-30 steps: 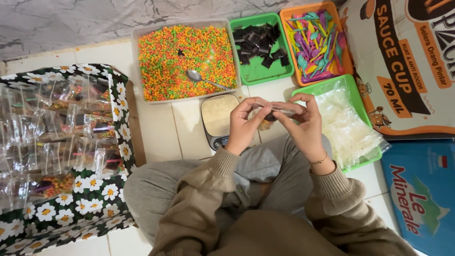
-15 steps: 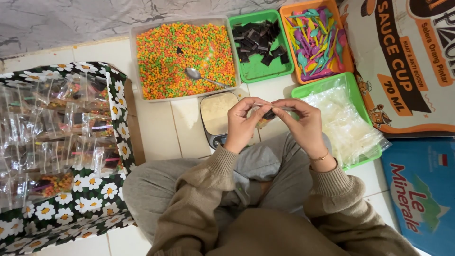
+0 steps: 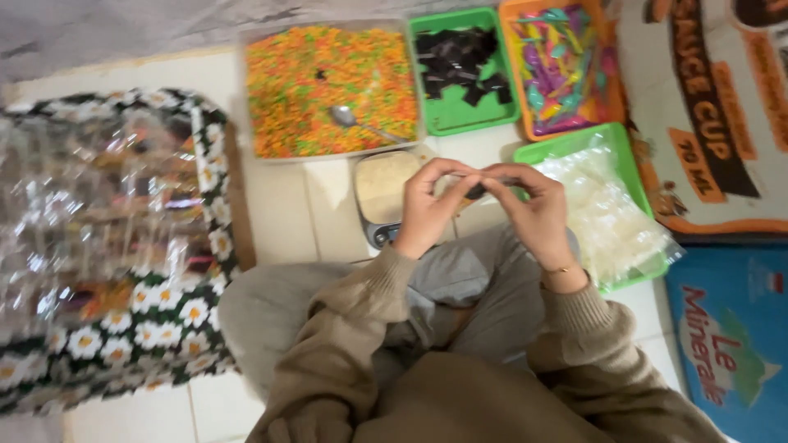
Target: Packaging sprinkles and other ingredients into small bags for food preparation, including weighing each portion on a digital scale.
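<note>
Dark and small, a piece (image 3: 476, 190) is pinched between the fingertips of the left hand (image 3: 427, 205) and the right hand (image 3: 533, 209), both grasping it above the tiled floor (image 3: 287, 213), just over a tan-filled container (image 3: 384, 184). Beyond lie a clear tray of orange and green bits (image 3: 328, 86) with a spoon (image 3: 353, 121), a green tray of dark pieces (image 3: 460, 70), and an orange tray of coloured pieces (image 3: 562, 57). A green tray of clear wrappers (image 3: 607, 213) sits by the right hand.
</note>
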